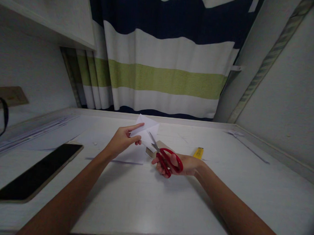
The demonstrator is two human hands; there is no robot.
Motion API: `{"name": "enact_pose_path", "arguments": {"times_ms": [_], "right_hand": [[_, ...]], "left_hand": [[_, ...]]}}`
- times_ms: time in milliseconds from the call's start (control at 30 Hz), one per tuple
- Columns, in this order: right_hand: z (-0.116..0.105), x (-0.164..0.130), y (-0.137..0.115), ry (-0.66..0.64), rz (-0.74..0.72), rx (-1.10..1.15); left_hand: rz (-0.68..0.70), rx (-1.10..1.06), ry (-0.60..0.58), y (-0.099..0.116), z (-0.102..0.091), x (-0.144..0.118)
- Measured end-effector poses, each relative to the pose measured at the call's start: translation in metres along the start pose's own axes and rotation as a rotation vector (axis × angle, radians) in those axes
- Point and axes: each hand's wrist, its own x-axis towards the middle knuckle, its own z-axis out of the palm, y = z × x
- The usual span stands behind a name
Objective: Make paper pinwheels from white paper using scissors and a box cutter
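My left hand [123, 139] pinches a folded piece of white paper [146, 125] between thumb and fingers, held above the desk. Crease lines run across the paper. In my right hand [182, 163] is a pair of scissors [167, 162] with red handles, the fingers through or around the loops. The metal blades point up and left, their tips in front of the paper's lower right part; whether they touch it I cannot tell. Behind the scissors lies a small greyish box-like object [162, 146], partly hidden.
A yellow item [198, 153] lies behind my right wrist. On the left of the white desk [141, 208] are a dark phone-like slab [38, 172] and stacked paper sheets [37, 135]. Thin scraps [247, 145] lie at the right. A striped curtain [164, 79] hangs behind.
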Motion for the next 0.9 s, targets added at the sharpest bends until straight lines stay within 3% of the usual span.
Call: {"name": "enact_pose_path", "arguments": {"times_ms": [233, 467, 900], "right_hand": [[0.002, 0.0, -0.002, 0.021, -0.006, 0.005], [0.01, 0.002, -0.003, 0.136, 0.026, 0.009], [0.007, 0.007, -0.002, 0.139, -0.014, 0.005]], "left_hand": [[0.002, -0.006, -0.013, -0.002, 0.0, 0.001], [0.0, -0.005, -0.004, -0.002, 0.0, 0.001], [0.019, -0.001, -0.003, -0.006, -0.002, 0.002]]}}
